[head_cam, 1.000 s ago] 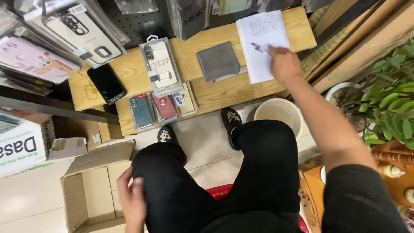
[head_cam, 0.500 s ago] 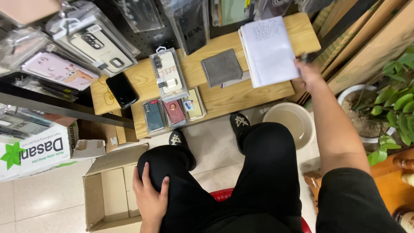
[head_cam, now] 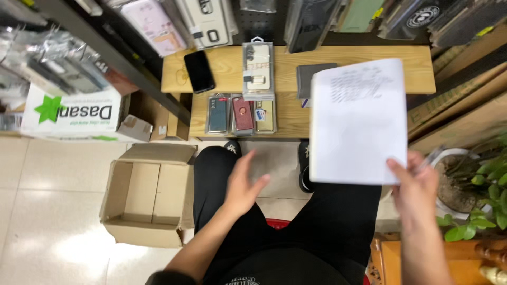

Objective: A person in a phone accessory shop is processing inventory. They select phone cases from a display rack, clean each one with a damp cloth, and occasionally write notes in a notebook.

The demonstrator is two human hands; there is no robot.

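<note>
1. White paper, a pad of sheets point(head_cam: 358, 124), is pinched at its bottom right corner by the right hand point(head_cam: 417, 190), thumb on top. A thin pen-like thing seems tucked in the same hand, but it is too blurry to be sure.
2. The pad is lifted up in the air, over the right end of the wooden worktop point(head_cam: 343, 55). It has small writing near its top.
3. The left hand point(head_cam: 243, 184) is open and holds nothing. Its fingers are spread, and it hangs above the person's left knee.
4. I think the step in hand is looking at the list on the pad. A next move would call for a steady hold, so the writing can be read.
5. On the worktop, near the middle of its front edge, three phone cases point(head_cam: 241, 114) lie side by side in clear packs. A black phone point(head_cam: 199, 71) lies by the back left corner. A grey square thing point(head_cam: 306, 79) peeks out from behind the pad.
6. On the floor, left of the knees, sits an open cardboard box point(head_cam: 148, 195).
</note>
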